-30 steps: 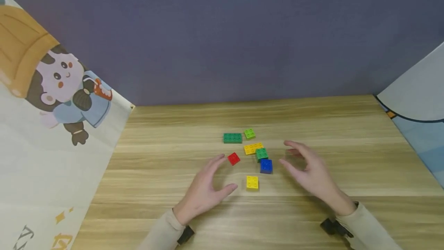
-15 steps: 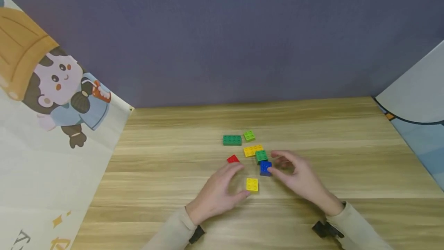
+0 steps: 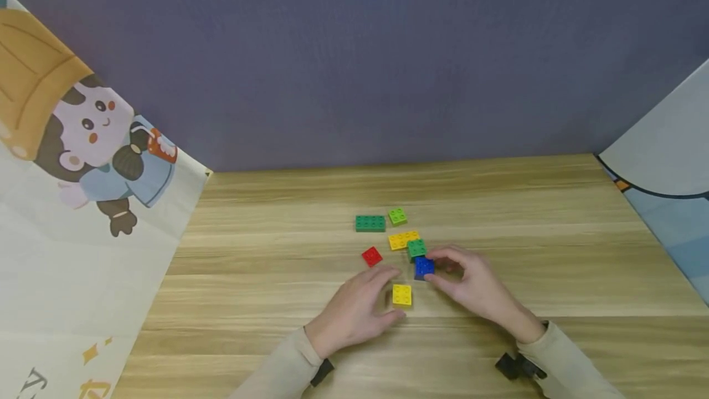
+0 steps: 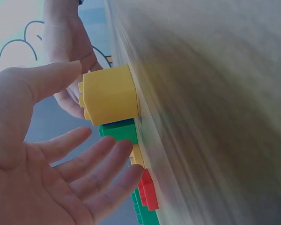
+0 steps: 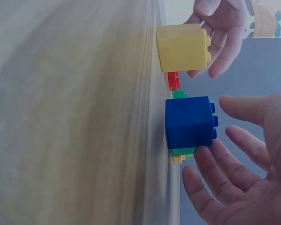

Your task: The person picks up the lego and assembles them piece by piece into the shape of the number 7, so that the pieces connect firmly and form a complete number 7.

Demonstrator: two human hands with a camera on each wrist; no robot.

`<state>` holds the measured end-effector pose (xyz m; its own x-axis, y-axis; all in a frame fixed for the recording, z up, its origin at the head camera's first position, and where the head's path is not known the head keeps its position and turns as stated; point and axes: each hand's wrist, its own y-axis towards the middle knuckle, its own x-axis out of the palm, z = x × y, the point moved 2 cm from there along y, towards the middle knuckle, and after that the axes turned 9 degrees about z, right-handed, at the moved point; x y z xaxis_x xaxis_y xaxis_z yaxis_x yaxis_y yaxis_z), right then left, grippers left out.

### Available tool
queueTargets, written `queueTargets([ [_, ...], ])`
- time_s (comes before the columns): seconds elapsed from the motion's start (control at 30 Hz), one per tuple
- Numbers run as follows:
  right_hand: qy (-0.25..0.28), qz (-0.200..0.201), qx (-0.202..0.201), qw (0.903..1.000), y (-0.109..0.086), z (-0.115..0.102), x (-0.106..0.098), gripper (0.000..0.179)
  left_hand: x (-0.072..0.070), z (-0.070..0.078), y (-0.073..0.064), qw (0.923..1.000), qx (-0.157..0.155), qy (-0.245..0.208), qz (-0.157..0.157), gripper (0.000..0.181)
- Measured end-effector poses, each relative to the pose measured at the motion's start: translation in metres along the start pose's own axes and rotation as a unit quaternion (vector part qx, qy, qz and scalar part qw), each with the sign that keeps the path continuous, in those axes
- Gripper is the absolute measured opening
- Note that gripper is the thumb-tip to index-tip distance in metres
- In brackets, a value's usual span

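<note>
In the head view a square yellow toy brick (image 3: 402, 295) lies on the wooden table between the thumb and fingers of my left hand (image 3: 357, 313). The left wrist view shows those fingers spread and relaxed, with nothing gripped. My right hand (image 3: 471, 282) curves about a blue brick (image 3: 424, 268). In the right wrist view its thumb stands apart from the blue brick (image 5: 189, 123), while a fingertip is close to the brick's side; I cannot tell if it touches. Behind the blue brick stands a green brick (image 3: 416, 249), close against a long yellow brick (image 3: 403, 240).
A red brick (image 3: 372, 256) lies just beyond my left fingers. Farther back are a long dark green brick (image 3: 370, 223) and a light green brick (image 3: 397, 217). A dark upright panel (image 3: 354, 66) borders the table's (image 3: 266, 233) far edge, with printed sheets at both sides.
My left hand has moved right, to around the square yellow brick. My right hand has moved left, from beside the blue brick to close around it. The bricks hold their places.
</note>
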<state>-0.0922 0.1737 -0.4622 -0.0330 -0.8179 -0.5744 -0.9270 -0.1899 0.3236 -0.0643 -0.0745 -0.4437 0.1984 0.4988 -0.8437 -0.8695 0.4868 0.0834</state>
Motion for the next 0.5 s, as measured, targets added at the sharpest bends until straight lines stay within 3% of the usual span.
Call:
queueTargets([
  [0.5,0.022,-0.021,0.032,0.999,0.0003,0.0091,0.0025,0.035,0.0062,-0.0038,0.0059,1.0,0.002,-0.002,0.006,0.051],
])
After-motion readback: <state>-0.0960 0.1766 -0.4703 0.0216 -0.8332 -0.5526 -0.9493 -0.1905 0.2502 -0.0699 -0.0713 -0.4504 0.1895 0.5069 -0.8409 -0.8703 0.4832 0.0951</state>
